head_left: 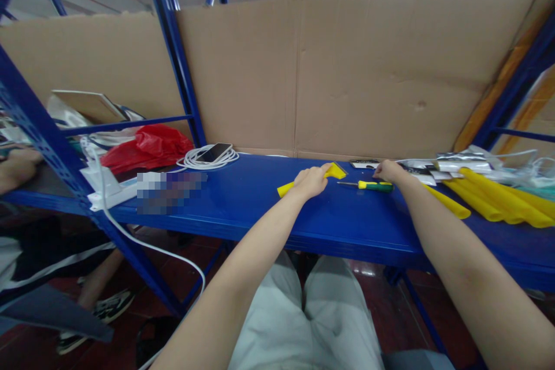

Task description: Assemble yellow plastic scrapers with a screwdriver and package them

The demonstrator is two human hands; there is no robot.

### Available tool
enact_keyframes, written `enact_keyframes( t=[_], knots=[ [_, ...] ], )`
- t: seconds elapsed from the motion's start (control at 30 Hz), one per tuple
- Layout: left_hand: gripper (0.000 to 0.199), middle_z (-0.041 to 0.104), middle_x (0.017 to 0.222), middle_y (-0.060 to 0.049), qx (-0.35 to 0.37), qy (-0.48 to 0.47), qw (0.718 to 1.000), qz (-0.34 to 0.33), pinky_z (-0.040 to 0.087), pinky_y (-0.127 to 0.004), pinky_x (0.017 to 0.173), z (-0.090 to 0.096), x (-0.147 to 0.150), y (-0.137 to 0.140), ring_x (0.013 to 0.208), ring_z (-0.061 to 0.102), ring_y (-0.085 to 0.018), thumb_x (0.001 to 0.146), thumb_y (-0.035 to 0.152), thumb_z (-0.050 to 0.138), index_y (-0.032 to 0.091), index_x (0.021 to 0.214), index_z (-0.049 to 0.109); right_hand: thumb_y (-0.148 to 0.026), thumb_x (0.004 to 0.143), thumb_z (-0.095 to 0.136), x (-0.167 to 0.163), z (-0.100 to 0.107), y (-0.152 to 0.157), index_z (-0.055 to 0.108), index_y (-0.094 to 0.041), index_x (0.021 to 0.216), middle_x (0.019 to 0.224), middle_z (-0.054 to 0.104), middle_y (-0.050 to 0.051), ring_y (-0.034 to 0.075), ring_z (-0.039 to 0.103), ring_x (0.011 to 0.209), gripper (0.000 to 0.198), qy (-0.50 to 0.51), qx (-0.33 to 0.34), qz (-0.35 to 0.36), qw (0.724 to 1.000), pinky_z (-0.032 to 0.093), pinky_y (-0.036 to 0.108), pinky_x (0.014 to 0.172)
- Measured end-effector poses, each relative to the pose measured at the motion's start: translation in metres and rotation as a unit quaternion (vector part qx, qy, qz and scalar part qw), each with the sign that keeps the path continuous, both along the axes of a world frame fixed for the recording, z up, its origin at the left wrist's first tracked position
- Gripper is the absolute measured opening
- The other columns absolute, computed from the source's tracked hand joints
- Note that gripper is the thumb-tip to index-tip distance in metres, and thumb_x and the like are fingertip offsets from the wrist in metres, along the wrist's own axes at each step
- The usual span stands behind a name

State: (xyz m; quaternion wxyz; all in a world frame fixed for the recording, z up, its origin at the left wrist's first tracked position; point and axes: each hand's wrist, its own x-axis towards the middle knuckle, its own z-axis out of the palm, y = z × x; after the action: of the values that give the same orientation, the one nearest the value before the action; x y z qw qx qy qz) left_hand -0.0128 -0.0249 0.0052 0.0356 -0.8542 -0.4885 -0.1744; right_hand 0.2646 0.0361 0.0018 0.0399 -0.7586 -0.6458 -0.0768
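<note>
My left hand is closed on a yellow strip of smooth material. One end of the strip shows at the left of the hand, and a thin greyish edge shows past the other end. Beyond the screwdriver, which has a green and yellow handle, my right hand reaches down to the blue shelf top. Its fingertips are pinched together, and whatever may be in them is too small to make out. Close to these fingers lies a flat black and white packet.
More yellow sheets and silvery packets lie at the right. At the left are a phone on a coiled white cable, a red plastic bag and a white power strip. Cardboard closes the back. Another person's hand shows far left.
</note>
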Motion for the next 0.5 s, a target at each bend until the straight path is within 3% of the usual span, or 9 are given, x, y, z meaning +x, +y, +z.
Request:
enact_keyframes(
  t=[0.5],
  knots=[
    [0.055, 0.062, 0.121, -0.011, -0.018, -0.037, 0.999, -0.012, 0.044, -0.04, 0.092, -0.0022, -0.0003, 0.0025, 0.108, 0.06, -0.028, 0.086, 0.021, 0.044, 0.025, 0.14, 0.039, -0.015, 0.074, 0.058, -0.006, 0.0013, -0.0007, 0.076, -0.012, 0.088, 0.087, 0.073, 0.013, 0.022, 0.068, 0.08, 0.022, 0.003, -0.009, 0.011, 1.0, 0.049, 0.024, 0.067]
  ],
)
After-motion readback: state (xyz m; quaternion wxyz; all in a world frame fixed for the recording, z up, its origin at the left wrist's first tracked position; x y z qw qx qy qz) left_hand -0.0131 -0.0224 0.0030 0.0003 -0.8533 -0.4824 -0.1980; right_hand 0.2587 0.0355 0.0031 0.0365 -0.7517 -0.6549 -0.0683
